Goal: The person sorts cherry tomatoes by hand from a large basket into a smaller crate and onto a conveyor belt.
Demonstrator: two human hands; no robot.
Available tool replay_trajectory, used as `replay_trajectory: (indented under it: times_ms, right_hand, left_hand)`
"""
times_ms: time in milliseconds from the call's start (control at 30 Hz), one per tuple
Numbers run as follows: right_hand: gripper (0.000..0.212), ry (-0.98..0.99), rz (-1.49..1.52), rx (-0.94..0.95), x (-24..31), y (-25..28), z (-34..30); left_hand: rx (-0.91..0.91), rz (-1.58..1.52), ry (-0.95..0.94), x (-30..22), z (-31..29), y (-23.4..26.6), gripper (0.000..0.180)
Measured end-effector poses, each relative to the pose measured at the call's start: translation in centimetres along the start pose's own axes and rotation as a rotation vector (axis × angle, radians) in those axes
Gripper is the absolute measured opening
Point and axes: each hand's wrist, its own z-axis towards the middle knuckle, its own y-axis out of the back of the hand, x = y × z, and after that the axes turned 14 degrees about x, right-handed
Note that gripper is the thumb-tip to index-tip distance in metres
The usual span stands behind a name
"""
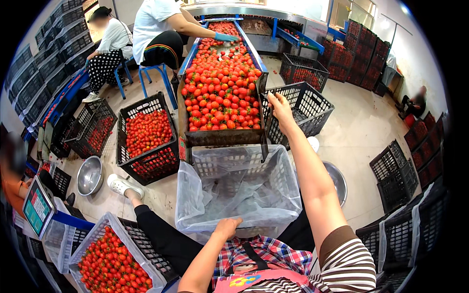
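A metal chute full of small red tomatoes (222,97) slopes toward me. Below its dark front lip (220,139) stands a crate (239,215) lined with clear plastic film (195,205), with no tomatoes visible inside. My left hand (227,228) is closed over the crate's near rim and its film. Reaching forward, my right hand (282,110) has its fingers curled at the chute's right metal edge, beside a dark upright strip (265,141). Part of its grip is hidden. Farther up the chute, a co-worker's blue-gloved hand (225,37) lies on the tomatoes.
Left of the chute stands a black crate of tomatoes (146,134); another lined, filled crate (115,259) is at lower left beside a scale display (39,207). An open black crate (305,110) sits right of the chute. Metal bowls (90,177) rest on the floor. Co-workers sit on stools.
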Motion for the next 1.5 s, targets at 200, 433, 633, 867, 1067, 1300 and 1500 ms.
replay_trajectory:
  times_ms: [200, 433, 633, 867, 1067, 1300, 1500]
  right_hand:
    - [0.043, 0.193, -0.056, -0.114, 0.2, -3.2, -8.4]
    - [0.035, 0.312, -0.108, -0.222, -3.9, -4.1, -15.6]
    - [0.026, 0.328, -0.195, -0.307, -5.9, -4.7, -18.8]
    - [0.059, 0.317, -0.669, 0.036, -7.6, -9.8, -20.4]
    - [0.070, 0.330, -1.062, 0.087, -9.9, -10.5, -15.2]
    - [0.056, 0.292, -0.997, -0.066, -9.4, -11.5, -13.7]
    - [0.050, 0.257, -1.228, 0.003, -9.3, -11.2, -13.0]
  left_hand:
    - [0.027, -0.073, -0.020, 0.9, -4.1, -1.1, 0.051]
    - [-0.146, -0.087, -0.051, -0.5, -6.0, 1.0, 0.055]
    - [-1.001, 0.124, 0.107, -0.7, -1.2, 18.9, 0.084]
    - [-1.038, 0.112, 0.278, 2.9, 4.7, 18.1, 0.097]
    - [-1.012, 0.004, 0.193, 3.4, 3.2, 15.9, 0.085]
    - [-1.101, 0.086, 0.125, 2.5, 3.5, 16.9, 0.061]
    - [-1.202, 0.076, -0.172, -3.5, 6.3, 22.3, 0.035]
